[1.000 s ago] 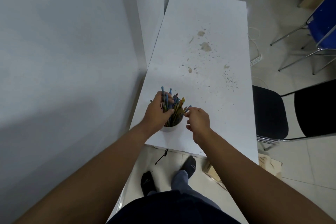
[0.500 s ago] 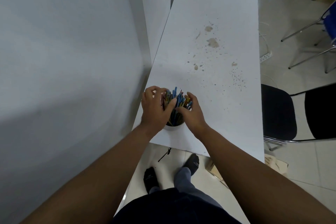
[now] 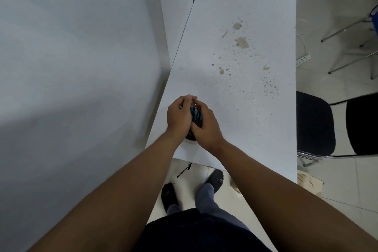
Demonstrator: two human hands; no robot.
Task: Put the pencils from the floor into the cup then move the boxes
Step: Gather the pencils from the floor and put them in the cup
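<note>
A bundle of several blue and dark pencils [image 3: 195, 115] stands in a cup [image 3: 190, 139] near the front left corner of the white table [image 3: 235, 92]. Only a sliver of the cup's dark rim shows below my wrists. My left hand [image 3: 179, 117] wraps the bundle from the left, fingers curled over its top. My right hand [image 3: 206, 127] wraps it from the right, pressing against the left hand. Most of the pencils are hidden between my palms.
A white wall runs along the table's left side. Brown stains and specks mark the table's middle. A black chair [image 3: 315, 127] stands at the right edge. A wooden box [image 3: 308, 180] lies on the tiled floor under the table's near right corner, by my feet.
Both hands have closed together round the pencils, which were fanned out in the cup before. The right hand came in from the right side of the cup.
</note>
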